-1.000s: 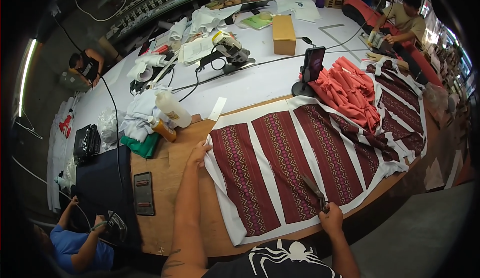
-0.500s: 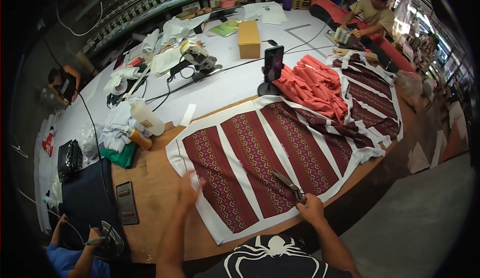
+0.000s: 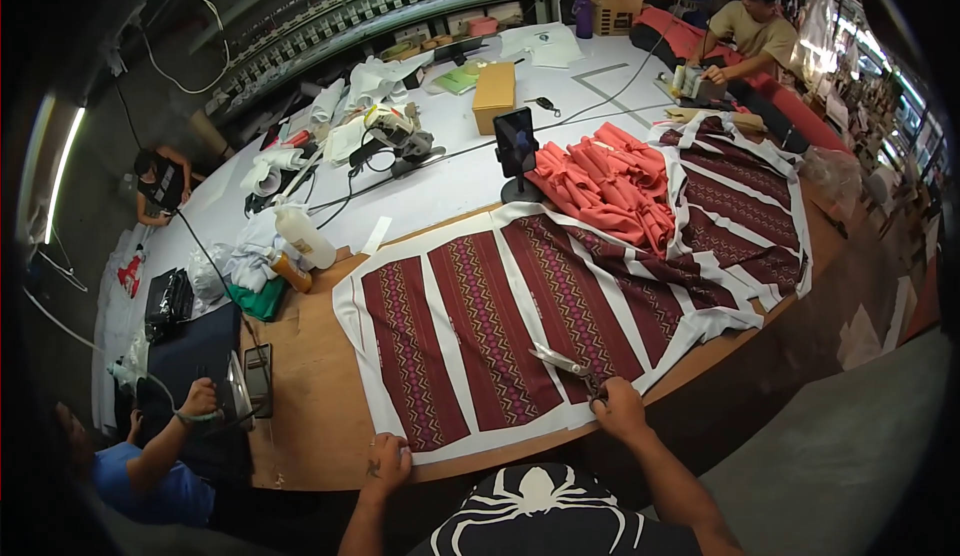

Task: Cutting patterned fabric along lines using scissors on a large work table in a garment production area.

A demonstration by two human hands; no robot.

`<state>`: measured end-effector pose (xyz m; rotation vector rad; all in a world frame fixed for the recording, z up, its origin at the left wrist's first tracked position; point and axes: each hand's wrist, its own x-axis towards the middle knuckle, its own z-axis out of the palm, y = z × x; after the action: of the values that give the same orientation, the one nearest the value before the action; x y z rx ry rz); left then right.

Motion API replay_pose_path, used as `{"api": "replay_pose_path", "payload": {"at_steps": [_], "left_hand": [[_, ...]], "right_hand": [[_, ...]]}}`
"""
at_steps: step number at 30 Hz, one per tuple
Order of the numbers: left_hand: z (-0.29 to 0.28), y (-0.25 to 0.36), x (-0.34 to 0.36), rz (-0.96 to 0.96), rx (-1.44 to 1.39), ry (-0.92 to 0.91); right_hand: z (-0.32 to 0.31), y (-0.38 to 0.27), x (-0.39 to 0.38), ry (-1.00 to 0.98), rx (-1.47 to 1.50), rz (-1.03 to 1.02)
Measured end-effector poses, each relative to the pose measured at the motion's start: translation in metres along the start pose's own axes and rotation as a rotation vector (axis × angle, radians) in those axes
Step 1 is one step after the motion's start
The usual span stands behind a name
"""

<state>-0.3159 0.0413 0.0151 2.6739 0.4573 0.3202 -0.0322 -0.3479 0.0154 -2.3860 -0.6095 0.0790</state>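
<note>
A printed fabric panel (image 3: pixel 498 376), dark red bands with zigzag patterns parted by white strips, lies flat across the table in front of me. My left hand (image 3: pixel 390 461) is closed on the near left corner of this fabric, at the table's front edge. Fabric scissors (image 3: pixel 562 360) are in my right hand (image 3: pixel 620 411), their blades lying over the lower middle of the panel and pointing up and left. My fingers wrap round the scissor handles. The panel's far right end bunches up into folds.
Beyond the panel lie a heap of coral cloth (image 3: pixel 610 181) and a phone on a stand (image 3: pixel 515 146). A translucent bottle (image 3: pixel 303 236) and an orange bottle (image 3: pixel 290 271) stand at left. A person in blue (image 3: pixel 155 486) holds an iron (image 3: pixel 232 396); two other people sit farther off.
My left hand has come down from the panel's left side to its near corner and taken hold there. The scissors have turned and their blades have parted. The view has shifted slightly.
</note>
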Motion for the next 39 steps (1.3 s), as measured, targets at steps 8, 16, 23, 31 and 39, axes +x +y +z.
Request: {"api": "replay_pose_path", "payload": {"at_steps": [8, 16, 23, 31, 39], "left_hand": [[0.012, 0.019, -0.016, -0.359, 0.035, 0.107], [0.024, 0.015, -0.027, -0.615, 0.140, 0.370], [0.009, 0.018, -0.026, -0.704, 0.028, 0.319], [-0.011, 0.006, -0.050, -0.786, -0.112, 0.206], [-0.005, 0.003, -0.046, -0.638, 0.089, 0.316]], "right_hand": [[-0.055, 0.031, 0.000, -0.021, 0.078, 0.060], [-0.064, 0.013, 0.019, -0.097, 0.270, 0.071], [0.002, -0.032, 0.013, -0.401, 0.178, -0.532], [-0.010, -0.033, 0.000, -0.616, 0.031, -0.503], [-0.035, -0.044, -0.022, -0.479, 0.153, -0.374]]}}
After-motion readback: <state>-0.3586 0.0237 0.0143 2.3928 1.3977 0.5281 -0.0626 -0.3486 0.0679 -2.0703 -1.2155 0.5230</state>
